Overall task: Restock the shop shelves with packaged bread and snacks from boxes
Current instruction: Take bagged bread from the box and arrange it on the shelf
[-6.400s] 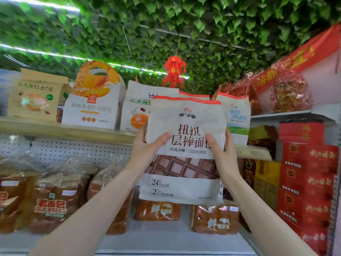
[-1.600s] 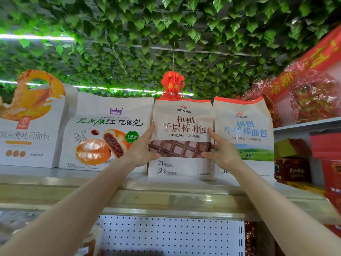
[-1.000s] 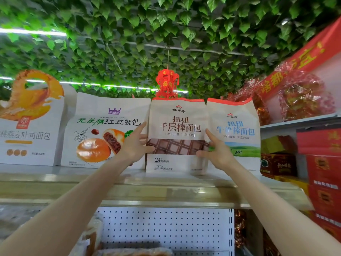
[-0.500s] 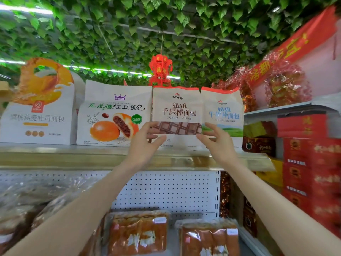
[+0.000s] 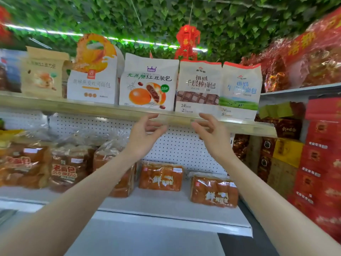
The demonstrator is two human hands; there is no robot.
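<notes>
Hovering side by side before the front lip of the upper shelf point(image 5: 55, 105), the left hand point(image 5: 145, 137) and the right hand point(image 5: 212, 137) held nothing. Their palms faced each other, the fingers were spread and loosely bent, and a clear gap lay between the two. Neither touched any package.

Just above them, the chocolate bread bag point(image 5: 198, 89) stood upright on the upper shelf. It was pressed between the red-bean bun bag point(image 5: 149, 84) on its left and the blue milk bread bag point(image 5: 239, 89) on its right. Further left stood one white carton with an orange handle point(image 5: 92, 76) and one brown paper bag point(image 5: 42, 74). That made five packages in the row, all facing outward.

Behind the hands ran a white pegboard point(image 5: 175, 145). Below it, the lower shelf point(image 5: 166, 206) carried two flat orange bread packs point(image 5: 160, 176) lying apart from each other. To their left were what looked like three clear-wrapped loaves point(image 5: 64, 169), though blur made that count uncertain.

To the right, a stack of red cartons point(image 5: 323, 145) rose beside a yellow box point(image 5: 287, 152). One red lantern point(image 5: 187, 41) hung above the chocolate bread bag from a ceiling of green leaves point(image 5: 166, 15).
</notes>
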